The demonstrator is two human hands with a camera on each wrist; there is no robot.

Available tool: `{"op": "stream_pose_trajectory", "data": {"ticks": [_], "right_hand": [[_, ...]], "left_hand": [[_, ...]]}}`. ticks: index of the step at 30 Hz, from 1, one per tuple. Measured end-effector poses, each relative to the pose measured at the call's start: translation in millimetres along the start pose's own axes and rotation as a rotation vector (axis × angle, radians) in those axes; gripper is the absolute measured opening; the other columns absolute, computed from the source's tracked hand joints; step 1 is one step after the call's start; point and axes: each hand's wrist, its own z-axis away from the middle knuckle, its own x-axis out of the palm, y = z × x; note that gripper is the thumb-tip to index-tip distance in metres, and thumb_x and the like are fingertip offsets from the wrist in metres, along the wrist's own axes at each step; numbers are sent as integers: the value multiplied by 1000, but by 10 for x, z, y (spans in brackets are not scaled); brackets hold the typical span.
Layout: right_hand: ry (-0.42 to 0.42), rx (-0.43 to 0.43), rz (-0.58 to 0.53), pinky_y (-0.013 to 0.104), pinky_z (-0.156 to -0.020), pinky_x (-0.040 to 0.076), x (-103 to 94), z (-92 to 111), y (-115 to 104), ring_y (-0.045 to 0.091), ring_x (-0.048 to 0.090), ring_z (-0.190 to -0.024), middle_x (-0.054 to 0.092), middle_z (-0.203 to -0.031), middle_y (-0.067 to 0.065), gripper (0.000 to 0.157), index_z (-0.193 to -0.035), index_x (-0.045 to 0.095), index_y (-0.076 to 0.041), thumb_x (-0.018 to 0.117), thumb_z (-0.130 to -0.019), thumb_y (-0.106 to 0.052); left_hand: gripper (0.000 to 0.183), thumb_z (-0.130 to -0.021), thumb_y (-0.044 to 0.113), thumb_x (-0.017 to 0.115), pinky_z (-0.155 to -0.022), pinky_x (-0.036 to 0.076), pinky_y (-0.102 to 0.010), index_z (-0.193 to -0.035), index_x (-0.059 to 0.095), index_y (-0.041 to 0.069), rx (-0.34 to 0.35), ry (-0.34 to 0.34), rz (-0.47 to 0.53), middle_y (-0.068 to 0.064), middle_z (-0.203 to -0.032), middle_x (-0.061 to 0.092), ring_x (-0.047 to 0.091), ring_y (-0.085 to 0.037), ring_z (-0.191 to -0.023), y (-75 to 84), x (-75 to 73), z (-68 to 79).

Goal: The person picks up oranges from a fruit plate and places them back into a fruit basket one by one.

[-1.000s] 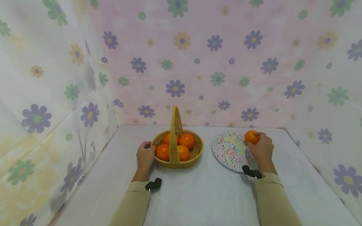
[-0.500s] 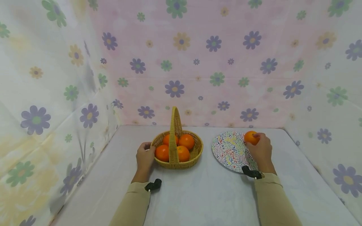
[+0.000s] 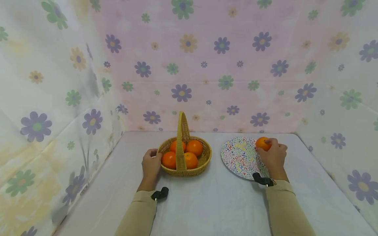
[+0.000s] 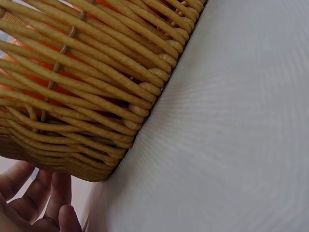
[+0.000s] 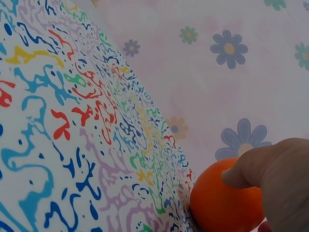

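In the head view my left hand holds the left rim of a yellow wicker basket with a tall arched handle. Several oranges lie inside it. From the left wrist, the fingers show against the basket's woven side. Over at the right, my right hand grips a single orange at the right edge of a round plate with a multicoloured squiggle pattern. The right wrist view shows the thumb pressed on that orange, close against the plate's surface.
A white cloth covers the table. Flower-printed cloth walls enclose it at the back and on both sides. The basket stands left of the plate, with a gap between them.
Almost nothing differs. The view shifts slightly, and the fingers of my right hand move a little on the orange; both hands stay where they were.
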Motion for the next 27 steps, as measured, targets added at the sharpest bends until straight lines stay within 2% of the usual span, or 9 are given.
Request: {"op": "stream_pose_trajectory", "data": {"ticks": [4, 8, 17, 22, 27], "right_hand": [[11, -35, 3, 62, -113, 41, -1, -1, -6, 53, 39, -137, 32, -155, 30, 56, -142, 46, -3, 70, -95, -20], [1, -63, 3, 61, -114, 41, 3, 7, -20, 52, 47, -134, 44, -151, 29, 59, -144, 43, 2, 70, -95, -17], [50, -73, -4, 57, -117, 39, 9, 13, 34, 49, 42, -136, 36, -152, 29, 47, -130, 50, 1, 74, -94, -17], [60, -84, -13, 57, -116, 40, 10, -9, 61, 47, 43, -136, 39, -150, 29, 45, -127, 51, 0, 75, -94, -19], [75, -108, -40, 57, -114, 43, -6, -15, 21, 46, 45, -133, 44, -144, 28, 47, -129, 51, 0, 74, -94, -20]], "left_hand": [[37, -95, 26, 57, -105, 51, -51, -125, 64, 6, 9, 2, -2, -16, -130, 64, 59, -33, -119, -13, -3, -3], [37, -94, 26, 58, -103, 50, -51, -124, 65, 5, 20, 15, -5, -16, -128, 65, 60, -33, -116, -20, -1, -7], [37, -94, 27, 57, -101, 52, -50, -123, 65, 6, 15, 7, 4, -16, -127, 65, 59, -33, -115, -5, 2, -13], [37, -95, 27, 57, -103, 52, -50, -125, 64, 7, -13, 5, 1, -15, -129, 64, 58, -32, -116, -13, 7, -14], [37, -94, 27, 57, -101, 52, -49, -124, 64, 7, -6, 6, 4, -15, -128, 64, 59, -32, -115, -12, 8, -11]]}}
